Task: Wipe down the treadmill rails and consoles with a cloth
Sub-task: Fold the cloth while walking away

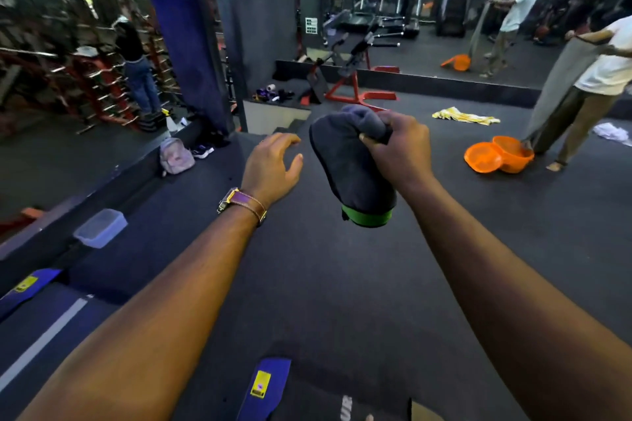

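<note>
Gripping the top of a bunched grey cloth (349,167), the right hand (398,147) has its fingers curled tight round it. The rest hangs down in the air, with a green band along the bottom edge. The left hand (273,164) is just beside the cloth but not touching it. Its fingers are loose and spread, holding nothing, and there's a watch (241,203) on that wrist. Both arms are stretched out over dark gym flooring.

Further out on the right, two orange basins (499,155) sit touching each other on the floor, right by the feet of a person in a white shirt (608,61) who's holding up a big grey sheet. A yellow towel (465,116) lies crumpled on the floor behind the cloth, and a white rag (612,131) is near the right edge.

On the left, a clear plastic container (101,227) sits on a dark ledge, and a pink backpack (176,155) leans further along. A red bench (345,79) stands by the mirror wall, and the treadmills (362,10) show up way back in the reflection, well apart from the cloth.
</note>
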A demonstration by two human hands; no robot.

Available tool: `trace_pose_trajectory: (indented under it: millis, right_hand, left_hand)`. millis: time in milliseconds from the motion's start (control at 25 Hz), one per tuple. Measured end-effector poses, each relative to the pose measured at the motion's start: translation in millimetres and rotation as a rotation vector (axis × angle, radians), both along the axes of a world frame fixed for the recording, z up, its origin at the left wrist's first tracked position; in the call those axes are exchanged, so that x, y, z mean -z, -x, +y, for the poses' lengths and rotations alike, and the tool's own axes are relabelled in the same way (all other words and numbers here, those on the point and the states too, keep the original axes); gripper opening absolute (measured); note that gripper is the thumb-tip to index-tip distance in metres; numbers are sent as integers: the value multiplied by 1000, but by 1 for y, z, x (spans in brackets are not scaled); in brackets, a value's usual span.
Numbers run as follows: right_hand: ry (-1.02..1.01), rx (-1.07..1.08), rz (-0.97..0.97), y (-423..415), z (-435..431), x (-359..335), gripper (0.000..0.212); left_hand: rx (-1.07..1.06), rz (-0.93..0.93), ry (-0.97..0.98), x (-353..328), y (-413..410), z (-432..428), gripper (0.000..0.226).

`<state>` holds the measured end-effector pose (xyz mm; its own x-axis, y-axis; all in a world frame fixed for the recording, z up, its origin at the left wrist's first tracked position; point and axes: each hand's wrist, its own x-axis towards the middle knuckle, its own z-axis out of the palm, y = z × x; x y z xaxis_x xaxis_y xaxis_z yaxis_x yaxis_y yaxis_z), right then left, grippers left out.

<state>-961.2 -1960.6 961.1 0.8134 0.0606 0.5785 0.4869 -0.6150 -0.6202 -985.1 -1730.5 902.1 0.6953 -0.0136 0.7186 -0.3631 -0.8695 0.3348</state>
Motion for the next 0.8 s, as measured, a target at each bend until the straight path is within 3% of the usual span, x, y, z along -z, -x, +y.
trace_pose_trajectory:
  millis: [480,800]
  right_hand:
    - [19,-357,98,-241,99,36,9]
    - [22,-475,15,-422,263,189,9]
  left_hand:
    - [-237,36,19,41,-173,76,30]
    - [-390,-122,-76,181,-313,223,29]
